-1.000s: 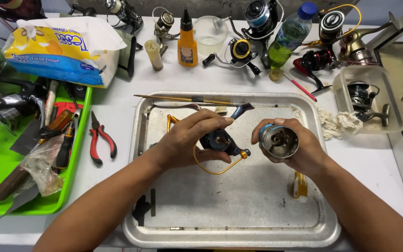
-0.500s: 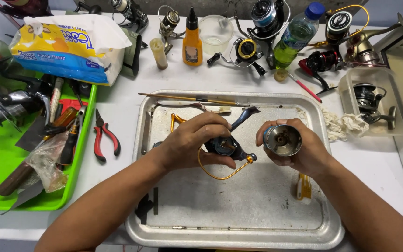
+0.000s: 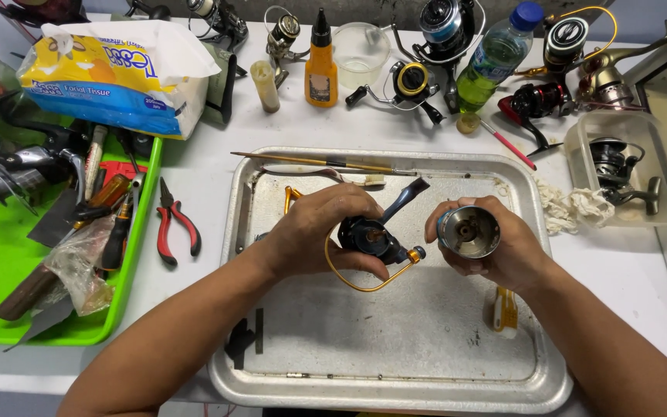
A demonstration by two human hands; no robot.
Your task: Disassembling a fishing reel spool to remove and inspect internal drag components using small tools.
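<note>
My left hand (image 3: 314,232) grips a dark blue fishing reel body (image 3: 372,235) with a gold bail wire, held over the metal tray (image 3: 395,371). Its dark handle arm sticks up to the right. My right hand (image 3: 496,251) holds a silver spool (image 3: 468,231), open end facing up, just right of the reel body and apart from it. A thin brush (image 3: 318,162) and a toothbrush lie along the tray's far edge. A small yellow-handled tool (image 3: 504,310) rests in the tray below my right wrist.
A green tray (image 3: 1,255) of tools sits at the left, with red-handled pliers (image 3: 170,224) beside it. A tissue pack (image 3: 110,77), an orange oil bottle (image 3: 320,66), a green drink bottle (image 3: 492,62) and several other reels line the back. A clear box (image 3: 619,170) holds a reel at right.
Both hands have shifted slightly down and right in view. The spool has tilted so its open end faces the camera more. Both grips hold.
</note>
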